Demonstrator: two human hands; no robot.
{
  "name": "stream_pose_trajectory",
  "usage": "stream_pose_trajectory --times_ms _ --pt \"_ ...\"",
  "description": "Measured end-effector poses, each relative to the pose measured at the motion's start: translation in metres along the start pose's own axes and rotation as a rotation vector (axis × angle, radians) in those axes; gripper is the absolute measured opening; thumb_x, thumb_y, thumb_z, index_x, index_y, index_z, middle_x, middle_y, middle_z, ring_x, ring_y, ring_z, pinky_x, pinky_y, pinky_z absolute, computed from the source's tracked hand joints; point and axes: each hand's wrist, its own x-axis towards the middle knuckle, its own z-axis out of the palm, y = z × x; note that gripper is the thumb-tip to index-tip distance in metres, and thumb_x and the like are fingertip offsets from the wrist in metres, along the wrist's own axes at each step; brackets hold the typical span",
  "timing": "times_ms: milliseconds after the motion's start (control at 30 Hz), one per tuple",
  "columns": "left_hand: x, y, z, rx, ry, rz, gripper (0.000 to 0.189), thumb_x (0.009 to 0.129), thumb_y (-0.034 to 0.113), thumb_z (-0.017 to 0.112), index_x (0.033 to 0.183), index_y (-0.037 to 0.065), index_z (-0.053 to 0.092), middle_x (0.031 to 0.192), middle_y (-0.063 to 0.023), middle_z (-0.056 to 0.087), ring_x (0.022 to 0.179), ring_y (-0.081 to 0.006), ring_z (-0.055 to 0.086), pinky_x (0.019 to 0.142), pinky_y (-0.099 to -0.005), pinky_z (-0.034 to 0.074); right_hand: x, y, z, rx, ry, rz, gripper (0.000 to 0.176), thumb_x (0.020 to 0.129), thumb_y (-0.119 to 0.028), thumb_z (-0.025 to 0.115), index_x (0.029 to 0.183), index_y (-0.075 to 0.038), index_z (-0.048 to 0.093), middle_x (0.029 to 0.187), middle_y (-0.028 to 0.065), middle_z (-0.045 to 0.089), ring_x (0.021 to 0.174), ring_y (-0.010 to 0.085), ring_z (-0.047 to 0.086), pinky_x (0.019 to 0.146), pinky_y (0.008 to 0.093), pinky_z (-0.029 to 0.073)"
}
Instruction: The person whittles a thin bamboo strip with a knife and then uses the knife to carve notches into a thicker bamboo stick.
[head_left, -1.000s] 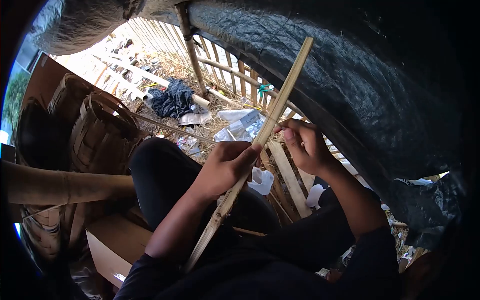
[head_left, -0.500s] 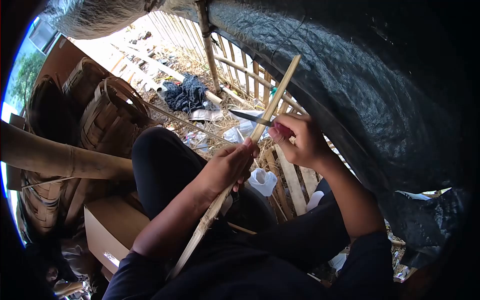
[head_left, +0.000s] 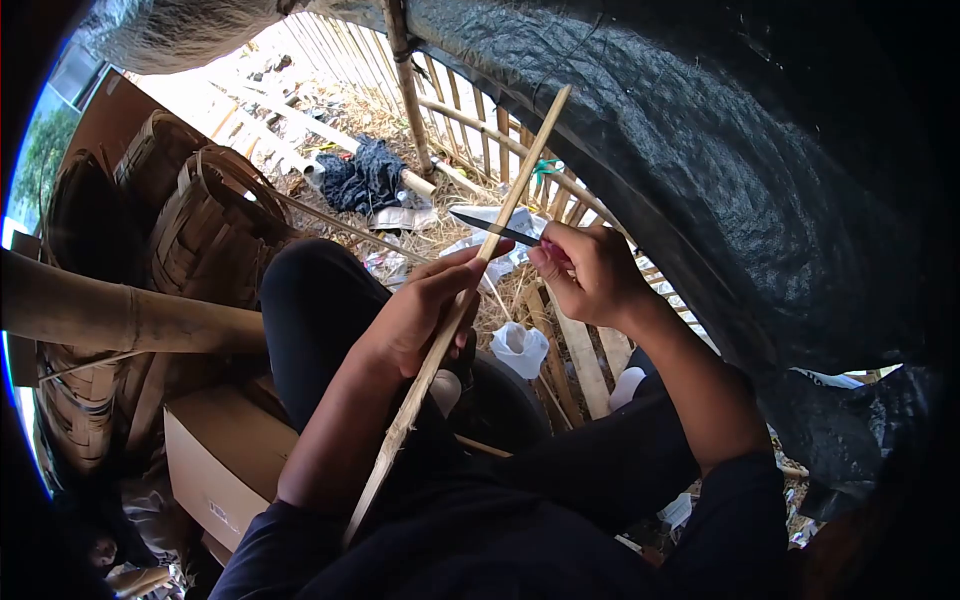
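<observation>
Head view: a long bamboo strip (head_left: 400,432) is gripped, slanting mid-frame, by the left hand (head_left: 420,312). A small knife (head_left: 490,227) is clasped in the right hand (head_left: 592,272) beside it, blade touching the strip. The blade is probably best laid flat and pushed away from the thumb.

Brought out a knife (head_left: 492,227) from the right hand (head_left: 590,272), blade now across the bamboo strip (head_left: 528,165), unseen a second ago. Stretched the left hand (head_left: 415,320) thumb up the strip, close under the blade. Tipped the strip's top end leftward, steeper than before.
</observation>
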Motion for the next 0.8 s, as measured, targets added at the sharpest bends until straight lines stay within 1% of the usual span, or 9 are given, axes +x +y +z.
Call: stream_pose_trajectory --times_ms 67,133,200,233,333,367,533,600,800 --pt "-0.003 0.007 0.001 0.118 0.035 0.048 0.036 0.097 0.032 0.05 0.105 0.0 0.065 0.053 -0.0018 0.048 0.041 -0.0112 0.049 0.042 -0.0228 0.041 0.001 0.003 0.004 0.013 -0.008 -0.016 0.031 0.092 -0.025 0.057 0.072 -0.001 0.055 0.055 0.0127 0.054 0.048 0.0268 0.056 0.048 0.0347 0.04" --pt "0.003 0.003 -0.002 0.125 0.048 0.039 0.034 0.097 0.032 0.049 0.1 0.002 0.065 0.054 -0.0019 0.048 0.04 -0.0119 0.047 0.043 -0.0233 0.039 0.002 0.004 0.006 0.062 -0.008 -0.011 0.031 0.091 -0.026 0.058 0.072 -0.001 0.055 0.055 0.0133 0.054 0.048 0.0271 0.054 0.048 0.0353 0.039" --pt "0.012 0.0 0.004 -0.073 0.254 -0.012 0.036 0.097 0.036 0.046 0.089 0.004 0.059 0.054 -0.0028 0.047 0.039 -0.0097 0.04 0.035 -0.0235 0.031 0.005 0.003 0.006 0.051 -0.038 -0.004 0.03 0.09 -0.026 0.059 0.072 -0.001 0.056 0.056 0.0134 0.056 0.051 0.0297 0.058 0.05 0.0373 0.043" --pt "0.016 -0.005 -0.007 -0.125 0.13 0.008 0.034 0.098 0.035 0.044 0.085 0.006 0.057 0.057 -0.003 0.049 0.04 -0.0093 0.041 0.034 -0.024 0.029 0.005 0.003 0.007 0.042 -0.069 0.005 0.029 0.089 -0.026 0.06 0.072 -0.002 0.057 0.056 0.0136 0.058 0.054 0.0323 0.062 0.052 0.0394 0.046" --pt "0.018 -0.012 -0.004 -0.095 0.084 0.083 0.031 0.1 0.032 0.044 0.089 0.006 0.057 0.057 -0.0025 0.048 0.038 -0.0092 0.039 0.034 -0.023 0.028 0.008 0.005 0.012 0.082 -0.061 -0.062 0.029 0.089 -0.025 0.059 0.072 -0.002 0.056 0.056 0.0129 0.057 0.054 0.0321 0.062 0.053 0.0396 0.047" --pt "0.014 -0.012 0.001 -0.102 0.137 0.082 0.028 0.1 0.029 0.045 0.091 0.005 0.057 0.055 -0.0013 0.047 0.035 -0.0087 0.035 0.034 -0.0218 0.026 0.011 0.004 0.011 0.073 -0.068 -0.078 0.029 0.088 -0.026 0.06 0.071 -0.003 0.055 0.056 0.0126 0.057 0.053 0.0327 0.061 0.052 0.0401 0.047" --pt "0.002 -0.002 -0.009 -0.074 0.239 0.135 0.032 0.101 0.031 0.048 0.088 0.003 0.057 0.05 0.0016 0.043 0.035 -0.0064 0.034 0.034 -0.0204 0.027 0.037 -0.014 0.011 -0.034 -0.071 -0.165 0.029 0.087 -0.025 0.063 0.068 -0.005 0.053 0.056 0.0129 0.058 0.053 0.0329 0.061 0.049 0.0408 0.046" --pt "-0.004 0.005 -0.012 0.143 0.266 0.239 0.035 0.1 0.034 0.049 0.085 0.004 0.058 0.05 0.0023 0.044 0.036 -0.0045 0.036 0.035 -0.0199 0.028 0.051 -0.025 0.012 -0.048 -0.056 -0.171 0.028 0.086 -0.024 0.063 0.068 -0.005 0.053 0.056 0.0125 0.058 0.053 0.0321 0.062 0.049 0.0404 0.046" --pt "-0.018 0.003 -0.034 0.208 0.404 0.245 0.039 0.099 0.037 0.05 0.086 0.003 0.06 0.052 0.0019 0.046 0.039 -0.0038 0.039 0.037 -0.0196 0.032 0.071 -0.019 0.049 -0.058 -0.081 -0.269 0.031 0.086 -0.028 0.061 0.066 -0.004 0.057 0.051 0.0134 0.056 0.049 0.0321 0.061 0.048 0.0398 0.048"
